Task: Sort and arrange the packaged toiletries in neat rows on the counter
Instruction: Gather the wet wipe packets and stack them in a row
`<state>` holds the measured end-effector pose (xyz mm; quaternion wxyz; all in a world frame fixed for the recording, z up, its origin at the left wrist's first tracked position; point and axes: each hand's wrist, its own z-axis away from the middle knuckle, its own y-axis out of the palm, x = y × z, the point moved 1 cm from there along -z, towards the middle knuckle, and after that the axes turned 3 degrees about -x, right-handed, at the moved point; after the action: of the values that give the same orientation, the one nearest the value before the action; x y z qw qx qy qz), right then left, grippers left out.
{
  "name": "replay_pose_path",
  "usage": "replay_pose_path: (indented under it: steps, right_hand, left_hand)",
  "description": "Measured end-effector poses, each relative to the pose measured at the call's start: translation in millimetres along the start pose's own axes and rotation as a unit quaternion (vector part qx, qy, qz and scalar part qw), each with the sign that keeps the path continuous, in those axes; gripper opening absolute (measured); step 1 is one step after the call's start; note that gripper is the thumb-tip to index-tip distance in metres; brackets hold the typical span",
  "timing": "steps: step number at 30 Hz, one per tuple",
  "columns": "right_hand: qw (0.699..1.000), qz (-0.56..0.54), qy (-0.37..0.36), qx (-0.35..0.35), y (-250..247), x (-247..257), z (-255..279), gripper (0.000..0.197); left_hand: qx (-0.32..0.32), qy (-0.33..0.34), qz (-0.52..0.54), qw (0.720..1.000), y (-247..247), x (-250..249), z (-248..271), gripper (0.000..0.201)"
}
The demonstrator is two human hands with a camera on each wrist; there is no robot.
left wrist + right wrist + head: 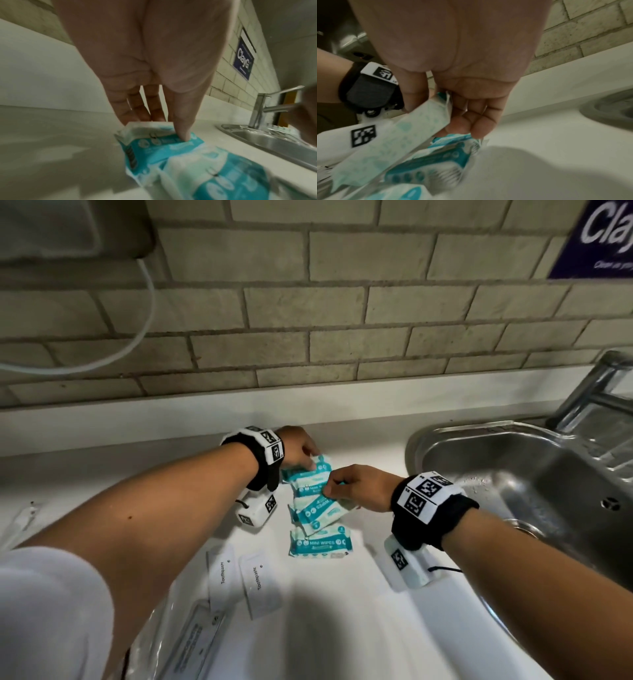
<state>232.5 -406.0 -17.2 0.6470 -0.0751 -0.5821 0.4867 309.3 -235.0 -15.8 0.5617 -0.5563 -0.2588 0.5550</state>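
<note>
Several teal-and-white mini wipes packs lie in a rough column on the white counter (359, 628). My left hand (303, 455) pinches the farthest pack (320, 463); in the left wrist view its thumb (182, 133) presses on top of that pack (154, 143), with the fingers behind its edge. My right hand (337, 486) grips one end of a tilted pack (318, 510), which is raised off the pile in the right wrist view (412, 129). The nearest pack (320, 542) lies flat and untouched. Two white toothpaste sachets (222, 573) (258, 582) lie side by side in front.
A steel sink (513, 474) with a tap (260, 108) sits close on the right. Clear-wrapped items (191, 642) lie at the counter's front left, and another (24, 518) at the far left. A brick wall (308, 320) runs behind the counter.
</note>
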Motion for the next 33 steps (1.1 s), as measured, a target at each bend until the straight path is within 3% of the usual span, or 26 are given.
replay_pose_path:
  steps: [5,9,12,14,16,19,23,28,33]
  right_hand:
    - [0.997,-0.044,-0.024,-0.063,-13,7,6,0.026]
    - [0.991,-0.016,-0.033,-0.125,-26,8,-3,0.021]
    - [0.987,0.031,-0.015,-0.155,-26,0,-23,0.026]
    - [0.986,0.059,-0.003,-0.153,-22,-4,-39,0.033]
    - [0.985,0.083,0.006,-0.148,-17,-4,-52,0.034]
    - [0.986,0.083,0.023,-0.14,-10,-1,-66,0.033]
    - [0.988,0.087,0.043,-0.116,-2,1,-76,0.032]
    - [0.983,0.113,0.051,-0.133,-2,-5,-79,0.045]
    - [0.987,0.12,0.049,-0.092,-5,-5,-76,0.043]
  left_hand:
    - [0.042,0.027,0.06,0.997,22,3,28,0.036]
    - [0.008,0.012,0.135,0.991,21,4,48,0.038]
    - [-0.062,-0.034,0.185,0.98,17,16,58,0.044]
    - [-0.093,-0.076,0.157,0.98,15,23,66,0.048]
    - [-0.076,-0.103,0.154,0.98,16,25,73,0.055]
    - [-0.046,-0.106,0.176,0.978,25,21,78,0.061]
    - [-0.08,-0.111,0.206,0.969,34,20,73,0.061]
    - [-0.081,-0.134,0.216,0.964,38,20,69,0.055]
    - [-0.092,-0.142,0.186,0.968,32,15,66,0.057]
